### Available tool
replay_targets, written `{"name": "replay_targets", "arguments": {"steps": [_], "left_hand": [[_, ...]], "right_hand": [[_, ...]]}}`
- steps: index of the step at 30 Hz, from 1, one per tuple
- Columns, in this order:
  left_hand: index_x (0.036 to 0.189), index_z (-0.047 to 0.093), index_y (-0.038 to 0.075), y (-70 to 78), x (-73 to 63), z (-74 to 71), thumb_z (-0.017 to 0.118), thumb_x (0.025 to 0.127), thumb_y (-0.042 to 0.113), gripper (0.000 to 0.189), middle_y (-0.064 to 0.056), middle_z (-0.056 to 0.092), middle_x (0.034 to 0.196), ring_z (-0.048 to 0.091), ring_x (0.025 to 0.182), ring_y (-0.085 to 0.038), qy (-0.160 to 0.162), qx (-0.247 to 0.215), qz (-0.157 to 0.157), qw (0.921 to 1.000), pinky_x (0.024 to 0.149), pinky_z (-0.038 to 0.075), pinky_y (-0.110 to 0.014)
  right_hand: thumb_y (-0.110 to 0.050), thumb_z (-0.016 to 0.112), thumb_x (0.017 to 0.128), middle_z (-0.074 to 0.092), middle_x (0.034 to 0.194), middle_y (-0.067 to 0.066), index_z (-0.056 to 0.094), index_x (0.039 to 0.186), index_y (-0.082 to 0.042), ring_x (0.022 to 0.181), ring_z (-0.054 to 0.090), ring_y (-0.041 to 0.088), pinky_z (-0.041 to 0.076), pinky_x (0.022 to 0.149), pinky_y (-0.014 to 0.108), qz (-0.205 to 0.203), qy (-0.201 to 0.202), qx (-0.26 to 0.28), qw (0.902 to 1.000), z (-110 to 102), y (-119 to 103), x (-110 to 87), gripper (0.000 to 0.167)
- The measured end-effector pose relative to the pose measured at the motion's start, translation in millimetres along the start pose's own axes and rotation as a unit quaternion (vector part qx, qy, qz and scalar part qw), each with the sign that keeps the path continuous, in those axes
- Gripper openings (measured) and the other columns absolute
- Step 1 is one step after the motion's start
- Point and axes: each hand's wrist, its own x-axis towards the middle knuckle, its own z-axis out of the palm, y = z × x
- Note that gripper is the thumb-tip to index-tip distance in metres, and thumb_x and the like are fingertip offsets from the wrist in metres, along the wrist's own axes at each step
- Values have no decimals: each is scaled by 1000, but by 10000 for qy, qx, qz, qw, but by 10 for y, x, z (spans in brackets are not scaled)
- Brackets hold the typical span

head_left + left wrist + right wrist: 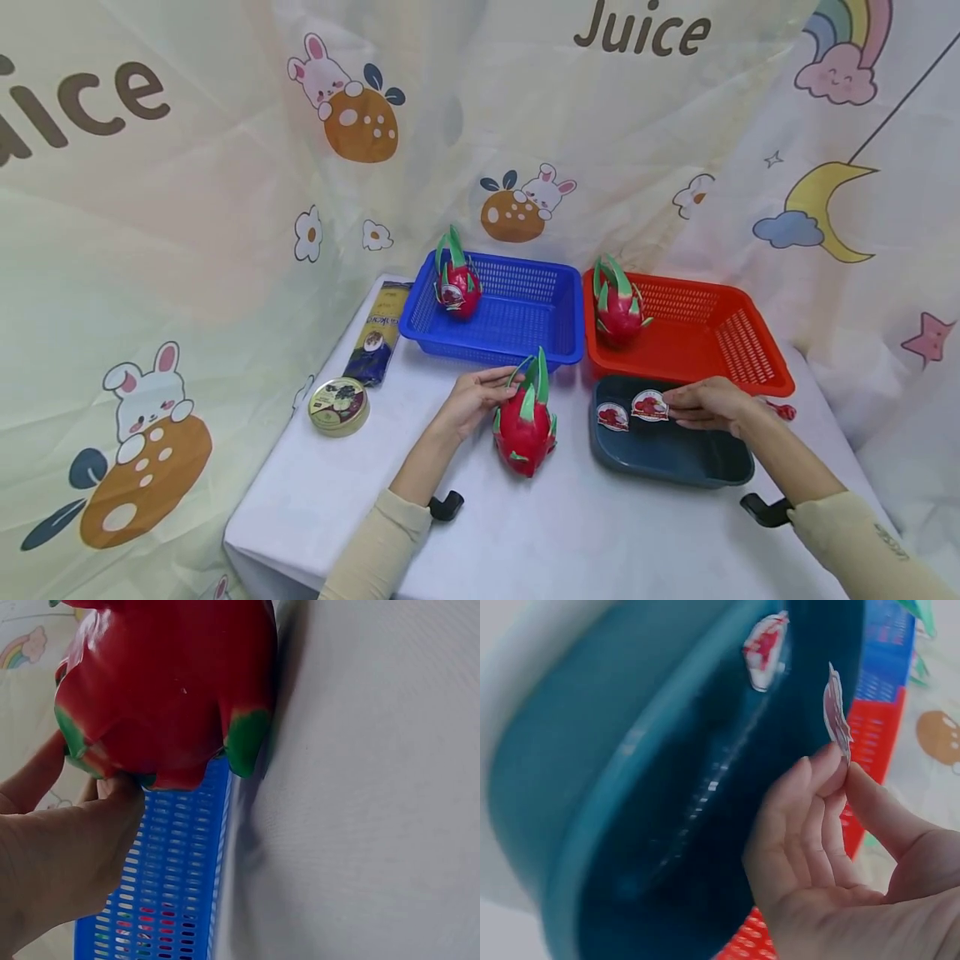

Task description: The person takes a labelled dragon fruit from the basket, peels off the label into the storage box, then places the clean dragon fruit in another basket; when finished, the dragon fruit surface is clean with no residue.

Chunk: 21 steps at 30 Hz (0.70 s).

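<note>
With the left hand (480, 400) a person holds a red dragon fruit (527, 432) by its upper side near the green leaves, its tip pointing toward the table's front edge. In the left wrist view the thumb and fingers grip the fruit (169, 682) from one side. Over the dark teal basin (660, 467), the right hand (708, 404) pinches a round-edged sticker (649, 406) between thumb and fingertips; the right wrist view shows this sticker (836, 709) nearly edge-on. A second sticker (612, 417) is at the basin's left side.
Behind the hands stand a blue basket (517, 321) and a red basket (693, 333), with a dragon fruit (459, 287) in the blue one and another dragon fruit (621, 312) in the red one. At left lie a long packet (378, 333) and a round tin (339, 407). Printed cloth surrounds the table.
</note>
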Motion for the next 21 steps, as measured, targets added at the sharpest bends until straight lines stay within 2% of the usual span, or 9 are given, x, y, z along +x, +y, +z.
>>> {"name": "replay_targets", "arguments": {"steps": [4,7,13,17,21], "left_hand": [[140,63,-3,9,-9,18,71,93,-4,48,-18,69,133,68,117,-17,-20,29,-5,10000,89,58,-22],[140,62,-4,27,-22,16,71,93,-5,48,-19,69,134,68,117,-18,-6,45,8,10000,88,58,-22],[140,63,-3,27,-12,-15,71,94,-4,47,-17,70,132,67,122,-21,-2,10,13,10000,91,58,-22],[140,64,-2,12,-9,-17,71,93,-4,47,-16,71,131,67,122,-21,13,-24,-25,10000,92,58,-23],[140,63,-3,5,-11,-7,71,94,-5,47,-17,70,132,67,122,-21,-9,-46,-21,10000,94,58,-24]], "right_hand": [[-17,60,106,78,108,11,67,130,9,99,77,30,61,90,46,25,7,-39,10000,14,65,5,36],[-17,56,108,78,109,14,65,131,12,99,77,29,61,90,46,-56,-82,-283,9995,39,66,16,38],[-17,58,107,78,108,15,69,125,11,97,77,28,62,89,45,-71,-180,-381,9991,43,93,114,35],[-17,62,105,79,101,8,76,118,4,92,78,24,63,86,41,209,-204,-147,9995,3,183,216,28],[-17,63,104,79,100,9,76,118,3,90,77,22,64,84,39,290,-164,-137,9994,9,262,252,28]]}}
